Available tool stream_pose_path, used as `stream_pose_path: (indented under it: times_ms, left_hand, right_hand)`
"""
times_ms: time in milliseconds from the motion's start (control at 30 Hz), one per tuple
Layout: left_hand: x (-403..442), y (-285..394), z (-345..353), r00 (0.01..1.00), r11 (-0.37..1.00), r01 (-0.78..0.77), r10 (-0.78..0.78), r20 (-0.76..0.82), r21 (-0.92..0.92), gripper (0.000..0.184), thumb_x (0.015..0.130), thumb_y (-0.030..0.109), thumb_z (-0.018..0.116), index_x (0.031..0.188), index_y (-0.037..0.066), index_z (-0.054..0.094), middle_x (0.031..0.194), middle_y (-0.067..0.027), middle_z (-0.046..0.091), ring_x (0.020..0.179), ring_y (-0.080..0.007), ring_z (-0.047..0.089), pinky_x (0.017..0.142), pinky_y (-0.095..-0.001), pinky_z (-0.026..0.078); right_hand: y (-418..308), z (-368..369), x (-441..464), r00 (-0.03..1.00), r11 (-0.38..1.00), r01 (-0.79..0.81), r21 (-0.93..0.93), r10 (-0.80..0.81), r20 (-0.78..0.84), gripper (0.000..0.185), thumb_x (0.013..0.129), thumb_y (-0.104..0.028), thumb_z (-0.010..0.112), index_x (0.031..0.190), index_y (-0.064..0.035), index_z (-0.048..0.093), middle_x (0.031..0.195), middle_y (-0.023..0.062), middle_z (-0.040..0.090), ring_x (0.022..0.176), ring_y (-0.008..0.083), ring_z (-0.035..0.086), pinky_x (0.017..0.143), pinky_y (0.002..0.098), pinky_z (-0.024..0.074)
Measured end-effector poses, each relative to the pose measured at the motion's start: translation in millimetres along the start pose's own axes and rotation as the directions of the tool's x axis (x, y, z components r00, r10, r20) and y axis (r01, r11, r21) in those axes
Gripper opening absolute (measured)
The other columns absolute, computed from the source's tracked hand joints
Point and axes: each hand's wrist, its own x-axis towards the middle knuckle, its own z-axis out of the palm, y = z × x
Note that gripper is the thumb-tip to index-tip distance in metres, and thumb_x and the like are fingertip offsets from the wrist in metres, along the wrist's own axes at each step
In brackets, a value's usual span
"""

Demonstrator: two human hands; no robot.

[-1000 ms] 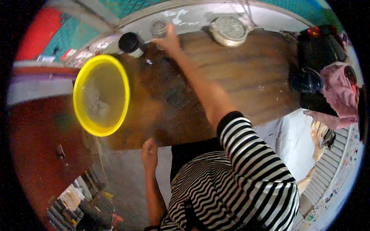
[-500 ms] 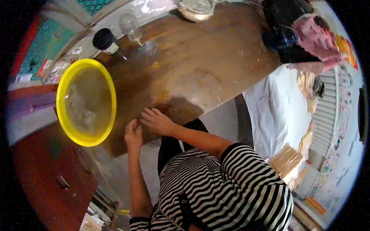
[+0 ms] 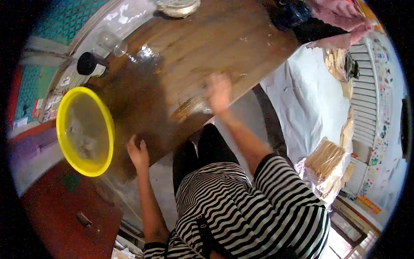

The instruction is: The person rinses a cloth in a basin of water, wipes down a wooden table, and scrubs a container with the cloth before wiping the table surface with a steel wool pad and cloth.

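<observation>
My right hand (image 3: pixel 219 91), smeared by motion, is over the front right edge of the brown wooden table (image 3: pixel 194 52); no object shows in it. Beside its fingers lies a lighter streaked patch on the tabletop. My left hand (image 3: pixel 139 154) rests near the table's front left edge, its fingers apart and empty. A yellow-rimmed basin (image 3: pixel 111 142) stands to the left of my left hand, with something pale and crumpled inside. Behind the basin are a dark-lidded jar (image 3: pixel 92 64) and a clear glass jar (image 3: pixel 113 42).
A round metallic container (image 3: pixel 179 7) is at the table's back edge. Dark bags (image 3: pixel 291 14) and a pink cloth (image 3: pixel 338 19) lie at the back right. White sheeting (image 3: pixel 304 99) and a brown bundle (image 3: pixel 324 160) are at the right. A dark red surface (image 3: pixel 64 207) is at lower left.
My right hand left the glass jar, came beside my left hand, then moved right along the table edge. My left hand's fingers have spread. The view has shifted.
</observation>
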Motion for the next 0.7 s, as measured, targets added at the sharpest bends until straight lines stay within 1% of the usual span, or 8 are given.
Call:
stream_pose_path:
  times_ms: [33,133,200,267,367,467,567,700]
  left_hand:
    - [8.6,11.4,6.4,1.0,0.998,-0.005,0.005,-0.001,0.068,0.045,0.084,0.012,0.061,0.125,-0.002,0.048,0.126,-0.0222,0.05,0.117,-0.0376,0.046,0.102,-0.0443,0.034]
    - [33.1,25.8,29.2,0.996,0.982,-0.071,0.079,-0.037,0.177,0.052,0.084,0.014,0.061,0.13,-0.002,0.043,0.133,-0.0241,0.044,0.125,-0.0398,0.039,0.107,-0.0462,0.028]
    - [39.5,27.1,36.4,0.998,0.975,-0.069,0.067,0.016,0.213,0.056,0.083,0.015,0.063,0.132,-0.002,0.042,0.137,-0.0247,0.04,0.129,-0.0394,0.036,0.108,-0.0456,0.028]
    - [29.0,17.3,35.7,0.985,0.951,-0.156,0.131,0.109,0.267,0.061,0.081,0.017,0.065,0.134,-0.001,0.04,0.141,-0.0246,0.036,0.132,-0.0388,0.033,0.109,-0.0451,0.027]
    - [15.5,-3.0,34.4,0.952,0.908,-0.294,0.252,0.174,0.299,0.069,0.078,0.021,0.068,0.137,0.001,0.038,0.146,-0.0224,0.029,0.135,-0.0375,0.028,0.111,-0.0442,0.025]
    - [18.4,3.6,31.6,0.972,0.946,-0.173,0.12,0.203,0.272,0.072,0.078,0.024,0.068,0.139,0.005,0.037,0.149,-0.0189,0.025,0.137,-0.0367,0.025,0.111,-0.0436,0.024]
    - [10.9,9.3,16.6,0.968,0.973,-0.129,0.082,0.235,0.192,0.069,0.08,0.026,0.066,0.139,0.007,0.037,0.149,-0.0181,0.025,0.137,-0.0365,0.024,0.111,-0.0427,0.024]
    - [14.1,-54.0,50.0,0.952,0.991,-0.124,0.133,0.275,-0.048,0.065,0.083,0.028,0.062,0.139,0.006,0.037,0.149,-0.0181,0.026,0.138,-0.0345,0.024,0.11,-0.0406,0.025]
  right_hand:
    - [-58.6,-19.7,-19.4,0.969,0.989,0.114,0.091,-0.131,0.209,0.038,0.079,-0.016,0.055,0.116,-0.0066,0.058,0.127,0.0121,0.052,0.125,0.0346,0.041,0.106,0.0523,0.0275]
    - [-139.9,-73.4,-51.8,0.788,0.755,0.398,0.521,-0.572,0.227,0.04,0.079,-0.023,0.056,0.116,-0.007,0.059,0.131,0.0127,0.05,0.128,0.0313,0.04,0.105,0.0495,0.0315]
    - [-108.1,-92.1,-22.2,0.725,0.787,0.335,0.518,-0.567,0.392,0.042,0.08,-0.023,0.056,0.119,-0.008,0.058,0.134,0.013,0.047,0.129,0.0302,0.038,0.106,0.0467,0.0318]
    - [-48.9,-81.3,-14.2,0.804,0.896,0.42,0.143,-0.441,0.399,0.043,0.079,-0.022,0.058,0.12,-0.0089,0.057,0.135,0.0113,0.047,0.131,0.0297,0.037,0.107,0.0436,0.0311]
    - [44.4,-77.3,25.9,0.867,0.999,-0.023,0.022,0.009,0.498,0.042,0.075,-0.013,0.062,0.116,-0.0075,0.056,0.107,0.0148,0.059,0.095,0.0329,0.053,0.079,0.0454,0.0414]
    - [-3.8,-68.9,51.2,0.955,0.895,-0.252,0.368,0.169,0.243,0.04,0.077,-0.008,0.063,0.117,-0.0049,0.055,0.107,0.0164,0.058,0.101,0.0346,0.054,0.089,0.0436,0.0423]
    - [-167.1,-99.1,91.1,0.906,0.58,0.061,0.813,-0.374,0.199,0.051,0.075,-0.009,0.068,0.124,-0.0073,0.052,0.12,0.0152,0.054,0.11,0.0352,0.05,0.094,0.0431,0.0411]
    - [-357.4,-115.9,116.5,0.715,0.357,0.527,0.771,-0.677,-0.176,0.046,0.07,-0.014,0.067,0.114,-0.0131,0.054,0.111,0.0132,0.053,0.098,0.0336,0.053,0.08,0.0433,0.0435]
